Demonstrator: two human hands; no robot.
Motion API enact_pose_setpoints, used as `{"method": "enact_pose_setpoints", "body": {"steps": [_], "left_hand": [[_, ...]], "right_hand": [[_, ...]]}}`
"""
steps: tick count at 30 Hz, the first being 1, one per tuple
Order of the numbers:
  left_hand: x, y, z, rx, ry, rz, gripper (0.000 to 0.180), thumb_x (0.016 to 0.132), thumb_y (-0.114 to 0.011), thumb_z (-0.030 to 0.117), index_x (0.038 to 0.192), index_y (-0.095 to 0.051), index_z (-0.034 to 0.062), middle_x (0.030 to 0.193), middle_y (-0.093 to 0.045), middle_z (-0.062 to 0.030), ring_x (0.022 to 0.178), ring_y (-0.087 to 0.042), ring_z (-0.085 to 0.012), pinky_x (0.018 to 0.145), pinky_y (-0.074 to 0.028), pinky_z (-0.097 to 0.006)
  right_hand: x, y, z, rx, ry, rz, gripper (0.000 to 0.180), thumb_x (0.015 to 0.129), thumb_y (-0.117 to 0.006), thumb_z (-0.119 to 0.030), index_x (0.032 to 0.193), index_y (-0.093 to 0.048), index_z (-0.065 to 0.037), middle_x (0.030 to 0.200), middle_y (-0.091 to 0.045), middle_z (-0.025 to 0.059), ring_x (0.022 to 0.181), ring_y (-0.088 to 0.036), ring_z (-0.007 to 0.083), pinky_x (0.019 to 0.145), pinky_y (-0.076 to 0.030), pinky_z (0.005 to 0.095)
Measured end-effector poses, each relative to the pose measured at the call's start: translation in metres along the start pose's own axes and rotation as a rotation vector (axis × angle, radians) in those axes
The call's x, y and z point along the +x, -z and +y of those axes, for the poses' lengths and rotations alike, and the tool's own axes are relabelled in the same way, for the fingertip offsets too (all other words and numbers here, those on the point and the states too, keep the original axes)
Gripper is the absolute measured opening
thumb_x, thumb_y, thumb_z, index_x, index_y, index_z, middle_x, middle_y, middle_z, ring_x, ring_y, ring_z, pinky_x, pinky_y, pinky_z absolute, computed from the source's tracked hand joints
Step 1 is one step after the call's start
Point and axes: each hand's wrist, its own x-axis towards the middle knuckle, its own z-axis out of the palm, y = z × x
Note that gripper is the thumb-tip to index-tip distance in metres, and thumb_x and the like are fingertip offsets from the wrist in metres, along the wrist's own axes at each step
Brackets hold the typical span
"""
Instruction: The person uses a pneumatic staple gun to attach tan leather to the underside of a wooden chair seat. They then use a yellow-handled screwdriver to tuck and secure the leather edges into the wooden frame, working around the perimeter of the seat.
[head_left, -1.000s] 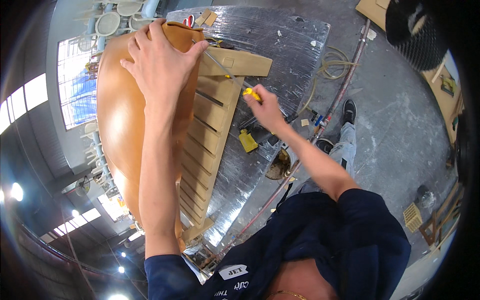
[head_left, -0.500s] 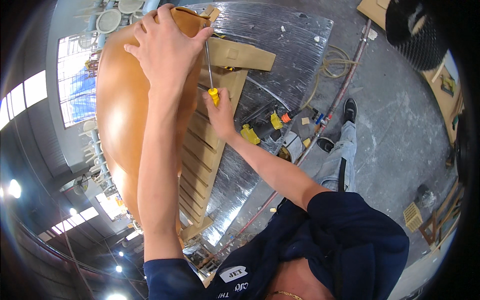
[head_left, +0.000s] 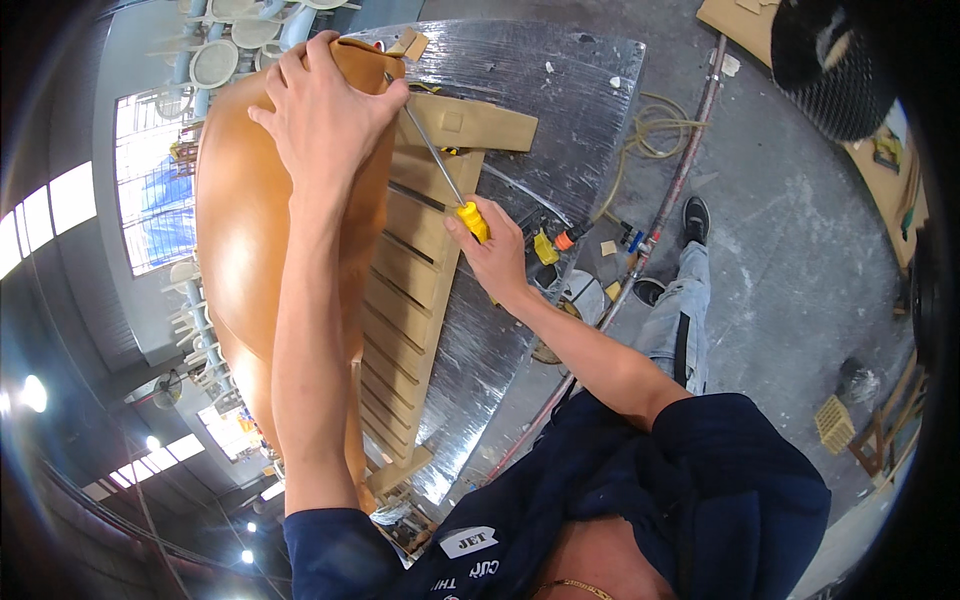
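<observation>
A large tan leather-covered piece [head_left: 240,210], smooth and rounded, stands on its side along the left of the bench. My left hand [head_left: 325,125] lies spread over its upper end, fingers apart and thumb at the edge. In my right hand [head_left: 493,250] is a screwdriver [head_left: 472,222] with a yellow handle, the fingers wrapped round it. Its long metal shaft slants up and left, and its tip meets the leather edge beside my left thumb. A slatted wooden frame [head_left: 405,290] shows along the right side of the leather piece.
The bench top [head_left: 500,330] is wrapped in shiny plastic film. A tool with yellow and orange parts [head_left: 545,245] lies near its right edge. Beyond run a pipe [head_left: 690,130] and a coiled hose [head_left: 660,125]. Another person's legs [head_left: 683,310] are at the right.
My right hand has swung right and slightly down with the screwdriver, so the shaft now leans more. My left hand stays on the leather piece.
</observation>
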Motion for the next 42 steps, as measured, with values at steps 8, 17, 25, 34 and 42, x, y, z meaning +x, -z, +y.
{"method": "enact_pose_setpoints", "body": {"steps": [8,17,25,34,42], "left_hand": [[0.001,-0.002,-0.002,0.010,0.008,-0.022,0.083,0.066,-0.078,0.055,0.134,-0.054,0.0136,0.136,-0.054,-0.0160,0.128,-0.050,-0.0357,0.103,-0.037,-0.060],[-0.001,-0.011,-0.003,-0.002,-0.027,0.067,0.078,0.068,-0.075,0.055,0.128,-0.058,0.0089,0.127,-0.058,-0.0180,0.126,-0.051,-0.0383,0.100,-0.036,-0.070],[0.000,-0.006,-0.001,0.071,0.006,0.017,0.088,0.067,-0.076,0.062,0.135,-0.054,0.0107,0.135,-0.055,-0.0179,0.128,-0.050,-0.0363,0.102,-0.038,-0.059],[-0.001,-0.006,0.002,0.095,-0.012,0.076,0.095,0.066,-0.073,0.075,0.132,-0.057,0.0100,0.133,-0.058,-0.0160,0.125,-0.053,-0.0339,0.103,-0.039,-0.054],[-0.002,-0.005,0.004,0.119,-0.016,0.083,0.092,0.067,-0.072,0.075,0.129,-0.060,0.0089,0.129,-0.060,-0.0161,0.121,-0.056,-0.0336,0.102,-0.040,-0.051]], "right_hand": [[-0.012,-0.004,-0.019,0.147,-0.146,-0.051,0.037,0.093,-0.069,-0.033,0.115,-0.063,-0.004,0.086,-0.063,0.0134,0.075,-0.062,0.0268,0.066,-0.048,0.0342],[-0.015,0.018,-0.050,0.769,-0.532,-0.575,0.045,0.102,-0.054,-0.041,0.124,-0.060,-0.002,0.064,-0.053,0.0015,0.050,-0.051,0.0100,0.049,-0.041,0.0269],[0.019,0.046,-0.002,1.041,-0.577,-0.850,0.051,0.106,-0.040,-0.046,0.126,-0.052,-0.001,0.065,-0.049,0.0016,0.042,-0.041,0.0074,0.038,-0.036,0.0238],[0.153,0.105,0.063,0.530,-0.342,-0.982,0.048,0.102,-0.050,-0.047,0.104,-0.064,-0.002,0.068,-0.058,0.0008,0.052,-0.053,0.0063,0.048,-0.043,0.0211],[0.236,0.107,0.070,0.320,-0.281,-1.160,0.050,0.097,-0.058,-0.048,0.091,-0.068,0.000,0.054,-0.051,0.0009,0.039,-0.045,0.0073,0.038,-0.037,0.0228]]}}
